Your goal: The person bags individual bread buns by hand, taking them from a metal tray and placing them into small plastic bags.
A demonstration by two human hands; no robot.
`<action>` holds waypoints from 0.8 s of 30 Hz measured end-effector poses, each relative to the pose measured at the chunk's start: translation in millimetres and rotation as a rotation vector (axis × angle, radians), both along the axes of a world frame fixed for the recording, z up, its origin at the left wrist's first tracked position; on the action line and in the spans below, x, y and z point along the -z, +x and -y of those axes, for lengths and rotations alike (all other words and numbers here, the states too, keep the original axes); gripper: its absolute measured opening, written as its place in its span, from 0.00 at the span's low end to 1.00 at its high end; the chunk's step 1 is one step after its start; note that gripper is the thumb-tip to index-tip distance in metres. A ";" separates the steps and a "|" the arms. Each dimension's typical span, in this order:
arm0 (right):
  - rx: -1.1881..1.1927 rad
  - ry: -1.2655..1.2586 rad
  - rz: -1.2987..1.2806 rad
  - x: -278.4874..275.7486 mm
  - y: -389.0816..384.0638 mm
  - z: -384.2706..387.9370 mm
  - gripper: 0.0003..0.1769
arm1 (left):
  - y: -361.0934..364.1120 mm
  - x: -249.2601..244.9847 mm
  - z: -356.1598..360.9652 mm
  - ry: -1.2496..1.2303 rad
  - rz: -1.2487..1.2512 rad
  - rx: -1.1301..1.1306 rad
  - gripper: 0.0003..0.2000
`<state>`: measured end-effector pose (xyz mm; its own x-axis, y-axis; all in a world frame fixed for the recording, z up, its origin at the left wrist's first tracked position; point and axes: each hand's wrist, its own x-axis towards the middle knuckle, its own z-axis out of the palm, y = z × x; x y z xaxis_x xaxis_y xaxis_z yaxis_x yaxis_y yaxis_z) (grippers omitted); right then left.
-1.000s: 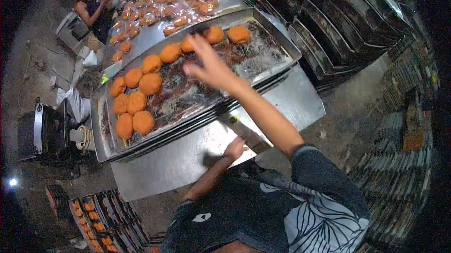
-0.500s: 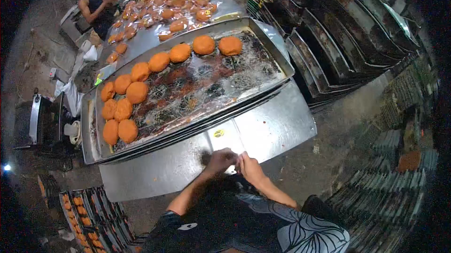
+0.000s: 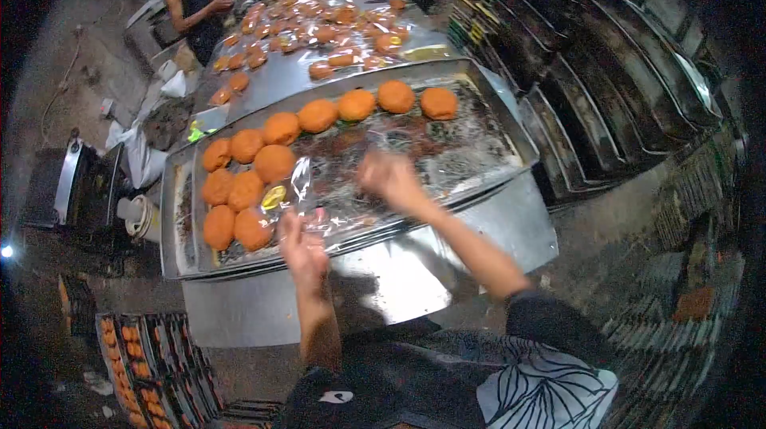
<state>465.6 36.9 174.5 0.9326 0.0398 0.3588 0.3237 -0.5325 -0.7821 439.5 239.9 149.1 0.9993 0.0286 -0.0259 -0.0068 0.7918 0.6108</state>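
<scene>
Holding a clear plastic bag (image 3: 307,194) over the near edge of the baking tray (image 3: 455,146), the person seems to be at the bag-opening step, before any bun goes in. The left hand (image 3: 303,249) is closed on the bag's lower end, fingers narrow and pinched around the film. The right hand (image 3: 391,178) is raised just beside the bag's upper side, towards the middle of the tray. It is blurred, so I cannot tell whether it grips the film or only brushes it. The bag hangs crumpled between the two hands, with a small yellow label showing through.

The round orange buns (image 3: 275,162) lie along the tray's far edge and cluster at its left end; the rest of the tray floor is greasy and bare. The tray sits on a steel table (image 3: 447,261).

As I judge it, the next move calls for parting the bag's mouth with both hands, then freeing one hand to reach the nearest buns at the left end. The thin film may cling shut.
</scene>
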 end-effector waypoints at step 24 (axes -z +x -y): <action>0.172 -0.121 0.537 -16.3 -124.6 -82.2 0.47 | -38.5 -37.3 -6.6 -0.003 0.181 0.245 0.26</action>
<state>341.0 119.0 190.8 0.6178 -0.0259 0.7859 0.5595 -0.6878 -0.4625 401.0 246.5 186.4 0.9647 -0.2142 0.1534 0.0764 0.7848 0.6151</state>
